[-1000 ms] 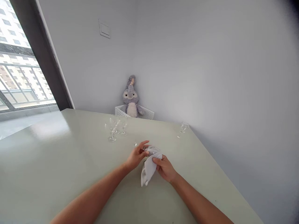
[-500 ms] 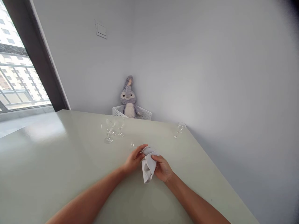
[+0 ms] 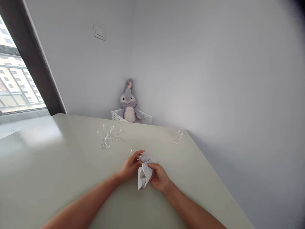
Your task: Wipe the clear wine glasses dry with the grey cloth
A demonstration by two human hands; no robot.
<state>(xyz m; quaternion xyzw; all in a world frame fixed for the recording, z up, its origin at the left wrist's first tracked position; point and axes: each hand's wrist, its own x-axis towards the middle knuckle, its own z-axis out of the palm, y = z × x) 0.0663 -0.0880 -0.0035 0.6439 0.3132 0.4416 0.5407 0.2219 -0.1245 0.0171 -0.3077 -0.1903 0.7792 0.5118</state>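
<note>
Over the middle of the table, my left hand point(image 3: 130, 166) has its fingers closed around the foot end of a small clear wine glass point(image 3: 139, 156). My right hand point(image 3: 159, 176) pinches a white cloth point(image 3: 145, 171), which wraps the glass's bowl and hides most of it. A loose fold of the cloth hangs down between the two hands. Beyond my left hand, three clear stemmed glasses point(image 3: 105, 146) stand upright close together. A small shiny clear piece point(image 3: 130, 150), too small to name, lies just past my left fingers.
Another clear glass point(image 3: 181, 130) stands near the right edge of the pale green table point(image 3: 71, 165), with a small white spot point(image 3: 175, 142) by it. A grey plush rabbit point(image 3: 129, 101) sits in a white perforated basket point(image 3: 149, 120) at the far edge, against the walls.
The view has shifted slightly, so everything sits further left and a little lower. Both hands keep their hold on the glass and cloth, with hardly any change in pose.
</note>
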